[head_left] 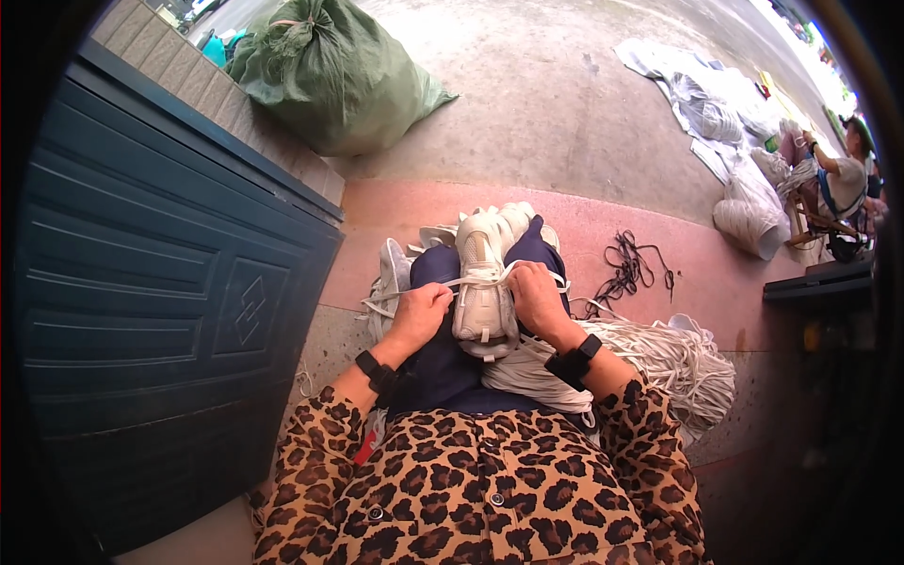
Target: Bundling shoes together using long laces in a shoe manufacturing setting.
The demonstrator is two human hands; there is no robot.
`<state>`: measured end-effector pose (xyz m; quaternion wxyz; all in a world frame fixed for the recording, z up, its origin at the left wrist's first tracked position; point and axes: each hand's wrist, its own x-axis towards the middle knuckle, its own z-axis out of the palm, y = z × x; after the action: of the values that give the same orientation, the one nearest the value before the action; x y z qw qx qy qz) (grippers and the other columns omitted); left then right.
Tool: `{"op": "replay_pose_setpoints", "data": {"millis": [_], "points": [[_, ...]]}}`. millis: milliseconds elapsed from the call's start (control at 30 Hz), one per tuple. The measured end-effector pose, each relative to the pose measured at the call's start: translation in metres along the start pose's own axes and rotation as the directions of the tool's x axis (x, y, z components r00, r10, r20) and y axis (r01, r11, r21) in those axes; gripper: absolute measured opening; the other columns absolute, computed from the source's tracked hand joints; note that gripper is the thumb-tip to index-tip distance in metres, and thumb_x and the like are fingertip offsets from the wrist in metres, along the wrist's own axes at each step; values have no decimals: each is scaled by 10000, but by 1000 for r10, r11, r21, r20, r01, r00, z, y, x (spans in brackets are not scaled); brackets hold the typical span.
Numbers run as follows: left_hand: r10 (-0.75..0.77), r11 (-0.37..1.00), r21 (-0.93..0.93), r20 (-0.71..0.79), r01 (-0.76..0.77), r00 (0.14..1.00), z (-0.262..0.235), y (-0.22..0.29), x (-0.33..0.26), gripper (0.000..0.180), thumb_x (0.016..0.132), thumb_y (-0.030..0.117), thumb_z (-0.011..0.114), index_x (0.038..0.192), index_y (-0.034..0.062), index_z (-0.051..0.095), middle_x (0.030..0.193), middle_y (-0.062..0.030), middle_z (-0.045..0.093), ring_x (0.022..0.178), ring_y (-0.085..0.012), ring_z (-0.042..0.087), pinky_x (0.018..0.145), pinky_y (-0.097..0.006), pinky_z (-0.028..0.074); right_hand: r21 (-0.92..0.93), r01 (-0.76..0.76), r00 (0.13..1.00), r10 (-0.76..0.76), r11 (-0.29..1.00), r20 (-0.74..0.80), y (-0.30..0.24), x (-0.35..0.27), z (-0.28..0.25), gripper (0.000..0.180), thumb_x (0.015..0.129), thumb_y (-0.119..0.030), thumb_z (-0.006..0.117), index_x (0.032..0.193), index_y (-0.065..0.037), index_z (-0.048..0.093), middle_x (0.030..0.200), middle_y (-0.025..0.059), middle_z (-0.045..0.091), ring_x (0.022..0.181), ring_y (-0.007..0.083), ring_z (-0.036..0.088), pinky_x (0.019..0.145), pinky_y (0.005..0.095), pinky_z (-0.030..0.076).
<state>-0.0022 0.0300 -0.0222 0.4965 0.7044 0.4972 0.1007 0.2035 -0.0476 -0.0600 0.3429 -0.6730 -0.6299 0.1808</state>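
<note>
A white sneaker [484,325] rests between my thighs with its heel toward me. A pale shoelace [482,280] runs across its opening and out to both sides. On the left of the sneaker, my left hand [421,314] is closed in a pinch on one end of the lace. My right hand [540,299] pinches the other end close to the shoe's right side. More white shoes [395,268] lie beyond and beside my legs, partly hidden by them. By my right thigh lies a big bundle of white shoelaces [673,367].
Black laces [626,268] lie tangled on the pink floor to the right. A tied green sack [339,80] stands far left, beyond a dark blue door [141,301]. White bags [749,217] and a seated person [843,174] are at the far right.
</note>
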Motion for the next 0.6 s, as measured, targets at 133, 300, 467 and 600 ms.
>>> {"op": "replay_pose_setpoints", "data": {"millis": [133, 300, 467, 600], "points": [[330, 927, 235, -147, -291, 932, 7, -6, 5, 166, 837, 149, 548, 894, 3, 601, 717, -153, 607, 652, -269, 592, 611, -352, 464, -148, -57, 992, 40, 987, -117, -15, -1, 10, 105, 808, -122, 500, 802, -31, 551, 934, 115, 563, 898, 295, 501, 751, 417, 393], [372, 891, 320, -107, -323, 922, 6, 2, 5, 140, 827, 138, 538, 818, 3, 576, 772, -180, 596, 743, -352, 575, 640, -415, 452, -221, -66, 996, 50, 973, -74, -21, -4, 7, 112, 807, -164, 529, 808, -63, 578, 905, 73, 562, 902, 256, 502, 723, 395, 383], [451, 809, 463, -96, -361, 887, 8, 8, 7, 121, 820, 133, 534, 780, 21, 555, 750, -158, 579, 736, -343, 562, 632, -430, 444, -197, -108, 983, 76, 974, -168, -26, -2, 0, 121, 767, -236, 605, 782, -120, 633, 831, 17, 559, 841, 222, 511, 710, 374, 379], [510, 729, 538, -17, -422, 860, 9, 8, 14, 115, 799, 148, 559, 783, 35, 578, 747, -139, 585, 739, -329, 563, 628, -425, 451, -187, -145, 978, 112, 972, -178, -26, -1, -5, 133, 749, -249, 625, 782, -122, 642, 790, 14, 552, 815, 216, 513, 702, 365, 371]]}}
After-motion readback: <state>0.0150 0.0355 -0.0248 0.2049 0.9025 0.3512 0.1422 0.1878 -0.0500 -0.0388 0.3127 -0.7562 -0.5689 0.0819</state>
